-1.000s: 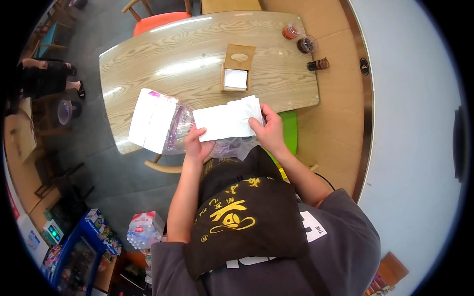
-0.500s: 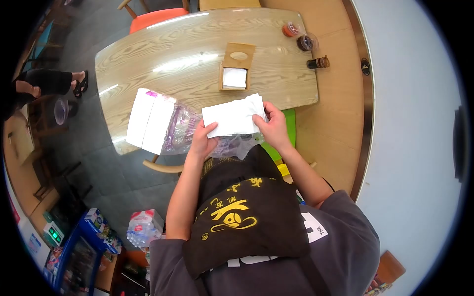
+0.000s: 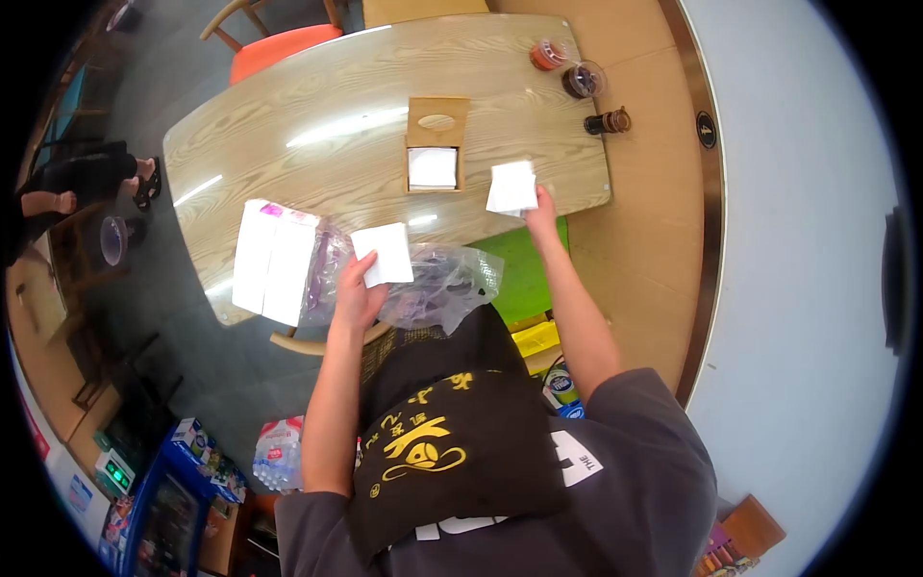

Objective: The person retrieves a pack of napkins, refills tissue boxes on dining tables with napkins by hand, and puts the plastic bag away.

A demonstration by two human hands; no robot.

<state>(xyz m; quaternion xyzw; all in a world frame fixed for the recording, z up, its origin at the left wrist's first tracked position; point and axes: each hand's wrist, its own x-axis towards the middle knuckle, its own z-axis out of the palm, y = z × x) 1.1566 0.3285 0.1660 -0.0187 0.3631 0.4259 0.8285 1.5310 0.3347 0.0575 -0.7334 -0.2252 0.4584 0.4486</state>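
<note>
Pale wood fills the table point(image 3: 356, 106) mid-frame; left fingers point(image 3: 370, 260) pinch napkins point(image 3: 386, 252) lower centre, right fingers point(image 3: 540, 197) grip more point(image 3: 512, 187) right of centre, near the open box point(image 3: 436, 144) upper centre.

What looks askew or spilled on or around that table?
Nothing looks spilled or damaged. The oddity is loose plastic wrap, crumpled and sagging past the near edge of the table. The box lid is open.

Orange chair point(image 3: 284, 50) beyond table point(image 3: 260, 120); red tub point(image 3: 548, 56), dark tub point(image 3: 582, 81) near far right corner; bottled-water pack point(image 3: 279, 454), lower left.
</note>
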